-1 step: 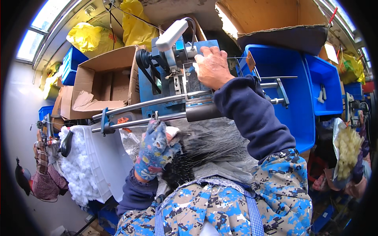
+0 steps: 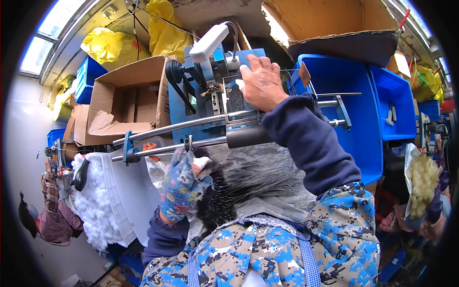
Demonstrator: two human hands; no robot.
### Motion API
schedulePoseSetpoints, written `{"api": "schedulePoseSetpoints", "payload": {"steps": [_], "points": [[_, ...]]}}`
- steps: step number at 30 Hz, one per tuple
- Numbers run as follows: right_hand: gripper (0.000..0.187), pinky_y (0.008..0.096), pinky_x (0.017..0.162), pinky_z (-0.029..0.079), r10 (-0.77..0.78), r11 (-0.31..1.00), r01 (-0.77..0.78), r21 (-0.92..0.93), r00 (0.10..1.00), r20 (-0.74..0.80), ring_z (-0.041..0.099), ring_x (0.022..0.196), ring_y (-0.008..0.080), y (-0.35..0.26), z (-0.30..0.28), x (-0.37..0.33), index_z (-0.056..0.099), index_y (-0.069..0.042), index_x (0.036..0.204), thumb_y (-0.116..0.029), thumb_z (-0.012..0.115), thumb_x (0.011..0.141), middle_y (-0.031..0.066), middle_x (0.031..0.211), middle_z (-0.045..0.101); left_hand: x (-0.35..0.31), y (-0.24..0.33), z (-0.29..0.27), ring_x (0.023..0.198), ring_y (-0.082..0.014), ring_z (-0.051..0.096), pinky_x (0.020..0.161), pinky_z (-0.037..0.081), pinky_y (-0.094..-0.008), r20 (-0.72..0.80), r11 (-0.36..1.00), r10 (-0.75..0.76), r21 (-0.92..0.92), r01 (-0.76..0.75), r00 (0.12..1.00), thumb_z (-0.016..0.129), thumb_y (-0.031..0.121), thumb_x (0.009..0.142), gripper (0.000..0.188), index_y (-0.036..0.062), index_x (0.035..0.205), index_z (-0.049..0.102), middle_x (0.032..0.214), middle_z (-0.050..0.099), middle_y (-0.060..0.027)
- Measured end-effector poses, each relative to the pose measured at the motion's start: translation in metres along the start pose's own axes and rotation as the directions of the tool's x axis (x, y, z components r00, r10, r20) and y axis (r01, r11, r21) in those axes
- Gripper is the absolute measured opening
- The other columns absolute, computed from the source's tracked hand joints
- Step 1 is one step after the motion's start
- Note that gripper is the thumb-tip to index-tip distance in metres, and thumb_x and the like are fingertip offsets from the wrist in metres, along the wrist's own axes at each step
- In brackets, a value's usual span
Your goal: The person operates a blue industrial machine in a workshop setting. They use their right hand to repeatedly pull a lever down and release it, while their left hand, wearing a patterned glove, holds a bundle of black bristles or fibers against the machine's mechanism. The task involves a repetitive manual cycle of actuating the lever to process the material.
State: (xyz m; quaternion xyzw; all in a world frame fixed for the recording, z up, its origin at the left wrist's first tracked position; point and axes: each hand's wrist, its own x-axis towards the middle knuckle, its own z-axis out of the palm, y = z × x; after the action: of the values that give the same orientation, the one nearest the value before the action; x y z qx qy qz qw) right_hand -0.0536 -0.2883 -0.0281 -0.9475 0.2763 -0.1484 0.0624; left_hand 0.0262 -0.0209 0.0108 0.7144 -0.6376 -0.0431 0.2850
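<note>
My left hand (image 2: 184, 184), in a blue flower-patterned glove, is closed below the machine's rails, with white and pink material at its fingers. What it grips is hidden; a small dark tuft (image 2: 202, 153) shows beside its fingertips. Long black and grey bristles (image 2: 260, 172) lie on a grey cloth (image 2: 267, 208) over my lap, next to that hand. My bare right hand (image 2: 263, 83) rests on the flat plate of a blue bench machine (image 2: 205, 126), fingers stretched, white wrapping on the thumb. Two steel rails (image 2: 179, 147) and a dark roller (image 2: 247, 136) run across the machine's front.
An open cardboard box (image 2: 126, 103) stands left of the machine, a large blue bin (image 2: 354, 119) to its right. A white tray (image 2: 117, 191) holds fluffy white fibre at the left. Other people work at both sides; pale fibre bundles (image 2: 423, 177) lie at the far right.
My left hand has drawn slightly left and down, baring a dark tuft near its fingertips. My right hand has shifted a little to the right on the plate.
</note>
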Motion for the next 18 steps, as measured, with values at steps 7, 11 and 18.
{"api": "schedulePoseSetpoints", "payload": {"steps": [7,11,18], "points": [[0.054,0.043,0.084,0.037,0.033,0.999,-0.034,0.005,0.991,0.131,0.038,0.111,0.0305,0.0,-0.019,-0.033,0.053,0.004,0.111,-0.03,0.067,0.071,0.0166,0.117,0.038,-0.022,-0.011,-0.002,0.068,-0.0188,0.063,0.059,0.049,-0.028,-0.135,0.98,-0.176,-0.118,0.161,0.975,0.064,0.002,0.076,0.019,0.0057,0.094,0.062,0.078,0.062,-0.0075],[0.056,0.0404,0.077,0.045,0.044,0.997,-0.052,0.049,0.988,0.148,0.049,0.1,0.0327,-0.002,-0.016,-0.034,0.047,0.006,0.117,-0.028,0.064,0.077,0.0185,0.106,0.043,-0.011,-0.004,0.006,0.066,-0.028,0.06,0.07,0.049,-0.0369,-0.213,0.998,0.018,-0.049,-0.029,0.977,0.064,0.005,0.07,0.023,0.0069,0.093,0.064,0.075,0.062,-0.0071],[0.06,0.0381,0.07,0.049,0.037,0.988,-0.053,0.144,0.993,0.113,0.058,0.081,0.0328,-0.033,0.0,-0.025,0.041,0.01,0.119,-0.03,0.06,0.08,0.0213,0.097,0.05,-0.026,0.0,0.002,0.069,-0.0292,0.06,0.068,0.049,-0.0371,-0.158,0.993,-0.114,-0.001,0.116,0.981,0.064,0.011,0.069,0.025,0.0101,0.094,0.067,0.08,0.064,-0.0082]]}}
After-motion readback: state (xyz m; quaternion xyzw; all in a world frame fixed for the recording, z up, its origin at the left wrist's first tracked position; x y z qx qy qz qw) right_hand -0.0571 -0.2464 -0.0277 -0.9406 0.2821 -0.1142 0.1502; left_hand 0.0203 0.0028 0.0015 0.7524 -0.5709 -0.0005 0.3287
